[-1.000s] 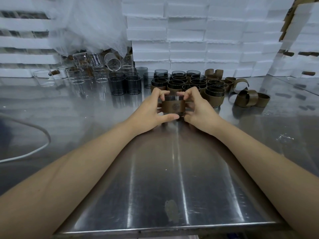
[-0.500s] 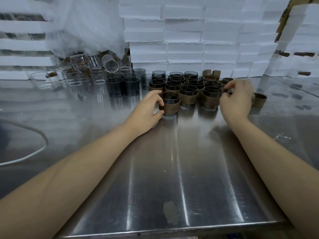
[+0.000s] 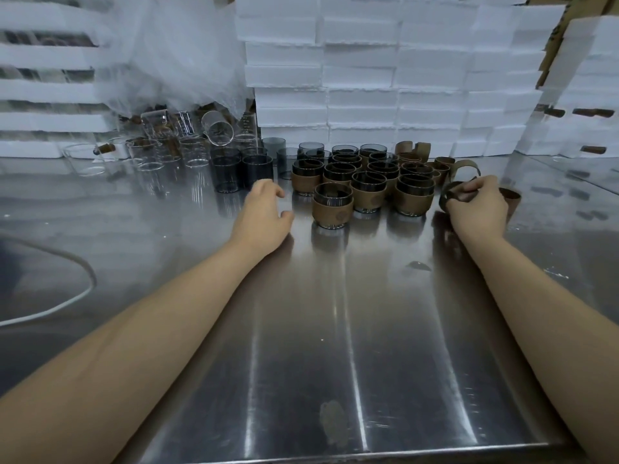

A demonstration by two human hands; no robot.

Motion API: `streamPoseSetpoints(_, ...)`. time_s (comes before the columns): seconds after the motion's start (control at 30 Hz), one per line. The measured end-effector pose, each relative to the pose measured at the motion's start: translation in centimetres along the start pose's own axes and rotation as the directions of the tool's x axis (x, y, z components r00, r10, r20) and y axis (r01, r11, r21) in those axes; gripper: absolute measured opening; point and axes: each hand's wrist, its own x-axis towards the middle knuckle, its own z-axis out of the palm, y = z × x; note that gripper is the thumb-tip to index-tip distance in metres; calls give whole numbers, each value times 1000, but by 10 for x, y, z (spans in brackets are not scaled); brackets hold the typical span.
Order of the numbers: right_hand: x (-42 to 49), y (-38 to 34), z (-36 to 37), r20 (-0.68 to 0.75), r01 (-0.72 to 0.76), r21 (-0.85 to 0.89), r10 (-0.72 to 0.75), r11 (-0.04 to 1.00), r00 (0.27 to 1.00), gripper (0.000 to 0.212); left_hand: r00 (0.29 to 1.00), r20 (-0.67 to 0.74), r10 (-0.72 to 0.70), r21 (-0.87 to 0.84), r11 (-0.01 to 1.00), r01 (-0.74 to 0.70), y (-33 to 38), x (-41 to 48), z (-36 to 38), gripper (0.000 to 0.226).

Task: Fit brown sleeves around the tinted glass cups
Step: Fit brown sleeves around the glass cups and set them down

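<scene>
Resting left grip (image 3: 264, 212) on the worktop (image 3: 335, 329) just left of frame centre, fingers loosely curled, released, holding nothing. Pinching a brown sleeve (image 3: 450, 195) with right grip (image 3: 477, 209) at right of centre, thumb and fingertips clenched on the band's upper edge; holding it as an open ring standing roughly on edge, exact tilt hard to tell.

Noting nearest sleeved cup (image 3: 333, 209) standing upright between the two grips, mouth up, long axis vertical, brown band round the lower body, dark rim showing above. Noting more sleeved cups (image 3: 371, 177) clustering just behind it, all upright. Noting bare tinted cups (image 3: 243, 172) standing upright just above the left grip. Noting loose sleeves (image 3: 464, 167) curling on the worktop above the right grip. Noting clear glasses (image 3: 160, 155) at upper left and foam boxes (image 3: 361, 95) stacking across the top.
</scene>
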Motion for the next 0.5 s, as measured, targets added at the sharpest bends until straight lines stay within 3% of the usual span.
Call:
streamPoseSetpoints(0.1,-8,-4,2,5,-60,61,60,996,998,28,970,25,-240,42,970,239,-11,12,-2,42)
streamPoseSetpoints(0.17,-13,-9,4,30,-71,35,70,997,997,30,958,3,-287,111,952,285,-15,19,-2,43)
streamPoseSetpoints(0.33,-18,-26,0,98,-23,-237,47,971,994,35,967,-63,-246,265,930,254,-18,30,3,53)
streamPoseSetpoints(0.5,-23,-49,-11,336,68,-448,97,891,937,23,986,-39,-163,382,909,166,-28,46,3,82)
